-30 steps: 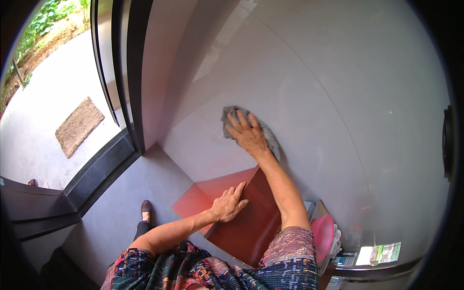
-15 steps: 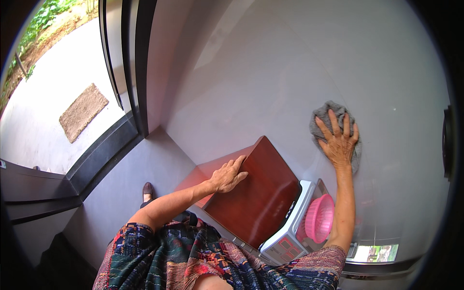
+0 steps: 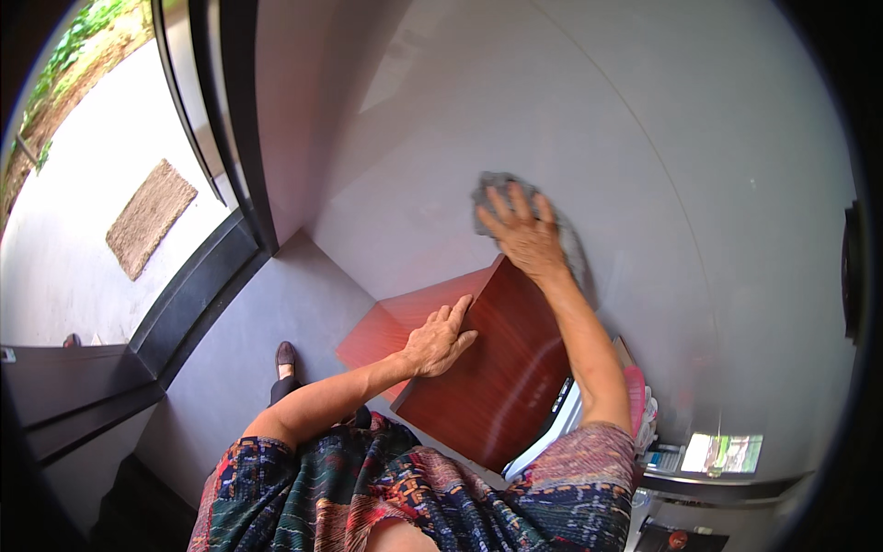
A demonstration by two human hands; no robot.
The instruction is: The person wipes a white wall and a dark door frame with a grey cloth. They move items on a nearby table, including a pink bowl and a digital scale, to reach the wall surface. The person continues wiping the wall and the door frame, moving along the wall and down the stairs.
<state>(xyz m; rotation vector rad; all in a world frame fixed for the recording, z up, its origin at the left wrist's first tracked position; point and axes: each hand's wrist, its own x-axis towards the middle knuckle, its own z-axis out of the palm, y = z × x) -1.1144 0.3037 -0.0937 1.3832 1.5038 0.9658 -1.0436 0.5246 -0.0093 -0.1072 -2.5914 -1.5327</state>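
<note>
Brown and coarse, a mat (image 3: pixel 152 219) lies on the bright ground outside at far left; next comes the dark door frame (image 3: pixel 198 294), then a dark shoe (image 3: pixel 285 353) on the grey floor; the wearer's patterned shirt (image 3: pixel 368 478) fills the bottom middle.

Near the centre, the left hand (image 3: pixel 439 343) rests unclenched on the edge of a reddish wooden cabinet (image 3: pixel 515 359), fingers extended, grasping nothing; just above and to its right, the right hand (image 3: pixel 532 241) is spread flat over a grey rag (image 3: pixel 503 178), pressing it to the pale, glossy wall (image 3: pixel 662 258) rather than clutching it.

Half a second ago that rag was well to the right, above a pink basket (image 3: pixel 635 396); it has swept back left, to just above the cabinet's far corner; judging by this, the wiping runs side to side over the same stretch of wall; the basket, at right, is now mostly hidden behind the right arm.
</note>
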